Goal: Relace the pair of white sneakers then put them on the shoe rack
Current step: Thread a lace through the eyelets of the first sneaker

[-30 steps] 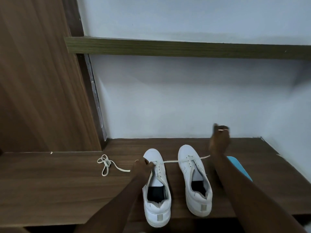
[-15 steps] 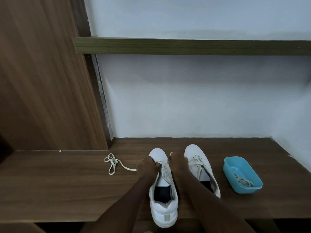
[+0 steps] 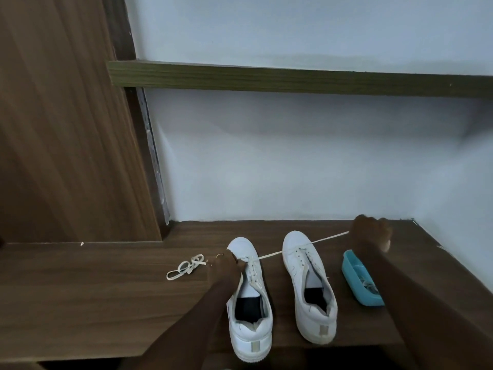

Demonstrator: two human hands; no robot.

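Two white sneakers stand side by side on a dark wooden shelf [image 3: 106, 289], toes toward the wall. My left hand [image 3: 225, 268] grips the left sneaker [image 3: 250, 311] at its front eyelets. A white lace [image 3: 293, 248] runs taut from those eyelets, across the toe of the right sneaker [image 3: 309, 284], up to my right hand [image 3: 370, 233], which grips its end far to the right near the back wall. A second loose lace [image 3: 186, 267] lies coiled on the shelf left of my left hand.
A small blue plastic tray [image 3: 357, 287] sits right of the sneakers, partly hidden by my right forearm. A wooden panel [image 3: 66, 129] rises at the left, and a higher wooden shelf [image 3: 293, 78] runs across the white wall.
My right hand left the left sneaker's eyelets and swung out to the right, pulling the lace taut. My left hand stayed on the left sneaker.
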